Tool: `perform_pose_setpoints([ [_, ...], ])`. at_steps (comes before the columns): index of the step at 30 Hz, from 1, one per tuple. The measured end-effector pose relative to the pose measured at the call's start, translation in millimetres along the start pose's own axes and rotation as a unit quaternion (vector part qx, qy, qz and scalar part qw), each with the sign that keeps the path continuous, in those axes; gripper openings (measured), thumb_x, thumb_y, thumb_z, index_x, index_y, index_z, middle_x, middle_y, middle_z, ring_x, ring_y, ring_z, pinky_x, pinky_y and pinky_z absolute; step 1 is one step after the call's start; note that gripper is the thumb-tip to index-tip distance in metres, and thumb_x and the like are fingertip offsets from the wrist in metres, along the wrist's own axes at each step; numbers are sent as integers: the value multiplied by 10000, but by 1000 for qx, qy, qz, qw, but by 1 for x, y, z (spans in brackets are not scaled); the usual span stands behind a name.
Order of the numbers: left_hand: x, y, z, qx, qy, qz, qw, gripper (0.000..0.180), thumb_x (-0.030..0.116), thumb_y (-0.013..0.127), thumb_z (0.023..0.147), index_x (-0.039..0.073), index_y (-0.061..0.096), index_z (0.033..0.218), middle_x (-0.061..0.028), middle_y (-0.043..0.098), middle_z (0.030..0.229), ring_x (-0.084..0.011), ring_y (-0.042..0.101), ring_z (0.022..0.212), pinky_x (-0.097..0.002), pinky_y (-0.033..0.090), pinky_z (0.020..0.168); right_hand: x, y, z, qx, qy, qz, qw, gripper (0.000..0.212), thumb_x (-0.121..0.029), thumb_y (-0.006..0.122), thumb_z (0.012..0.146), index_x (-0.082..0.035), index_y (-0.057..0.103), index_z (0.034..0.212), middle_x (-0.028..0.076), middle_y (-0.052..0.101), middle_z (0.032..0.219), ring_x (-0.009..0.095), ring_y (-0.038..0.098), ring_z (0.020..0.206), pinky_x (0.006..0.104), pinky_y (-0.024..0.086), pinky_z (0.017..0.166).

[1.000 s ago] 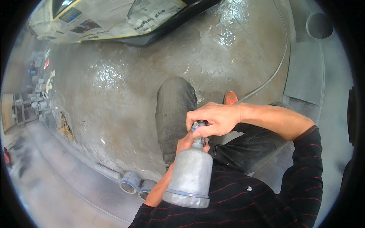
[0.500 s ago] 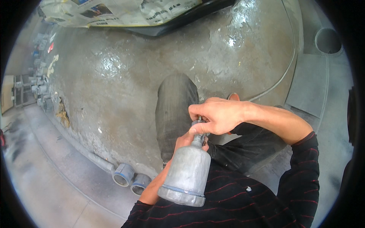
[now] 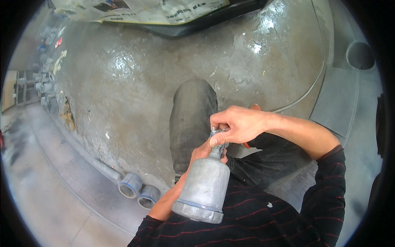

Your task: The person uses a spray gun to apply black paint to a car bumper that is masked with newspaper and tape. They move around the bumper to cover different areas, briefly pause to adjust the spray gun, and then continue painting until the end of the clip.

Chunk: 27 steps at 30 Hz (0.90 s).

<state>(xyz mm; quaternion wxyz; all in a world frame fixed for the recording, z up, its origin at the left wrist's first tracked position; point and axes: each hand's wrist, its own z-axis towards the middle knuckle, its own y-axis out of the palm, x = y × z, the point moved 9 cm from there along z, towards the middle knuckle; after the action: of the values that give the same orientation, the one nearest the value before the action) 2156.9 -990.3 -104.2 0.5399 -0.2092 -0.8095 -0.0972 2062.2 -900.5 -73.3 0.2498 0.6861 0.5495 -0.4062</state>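
A spray gun (image 3: 204,184) with a large grey paint cup is held in front of my body, its cup tilted toward me. Wrapped round the gun below the cup's neck is my left hand (image 3: 200,153), closed and partly hidden behind the cup. My right hand (image 3: 238,125) is closed too, with thumb and fingers pinching the metal head of the gun at its front end. Part of the gun's body lies hidden under my fingers.
Ahead stands a panel covered with masking paper (image 3: 164,10), with a black lower edge (image 3: 197,22). Two paint-stained cups (image 3: 131,185) stand at the lower left. A hose (image 3: 306,94) curves over the wet-looking floor (image 3: 135,90). Several grey containers (image 3: 45,86) line the far left.
My right hand has shifted slightly to the right and stays on the gun's head, showing more of its metal tip. The view has shifted a little.
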Motion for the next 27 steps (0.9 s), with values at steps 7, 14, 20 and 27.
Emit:
perform_pose_setpoints([
  [7,-2,0,0,-12,-7,20,1000,313,122,717,907,55,595,1188,-49,679,904,-170,704,817,-320,571,730,-13,1,0,-16,-232,19,972,311,-140,693,948,-18,624,1225,141,646,1166,284,660,960,390,550,792],
  [14,-6,0,0,6,-2,-16,1000,350,120,724,904,59,595,1224,-48,677,897,-150,689,811,-318,570,734,-4,-3,2,19,-141,142,980,424,-211,671,968,-13,588,1334,145,632,1237,286,643,1082,422,537,876],
  [20,-34,9,-2,-11,-126,-101,987,446,114,776,852,62,602,1259,-36,678,908,-136,671,817,-313,558,750,-18,-4,-3,44,-134,-44,989,316,-287,685,973,-29,686,1156,139,713,1014,301,693,937,416,535,832],
  [27,-10,0,0,24,-9,-23,999,562,73,771,817,74,602,1354,-39,685,897,-127,674,817,-284,538,774,28,-48,-9,101,-101,289,947,324,1,630,854,-13,683,1173,7,633,985,118,583,905,294,488,831],
])
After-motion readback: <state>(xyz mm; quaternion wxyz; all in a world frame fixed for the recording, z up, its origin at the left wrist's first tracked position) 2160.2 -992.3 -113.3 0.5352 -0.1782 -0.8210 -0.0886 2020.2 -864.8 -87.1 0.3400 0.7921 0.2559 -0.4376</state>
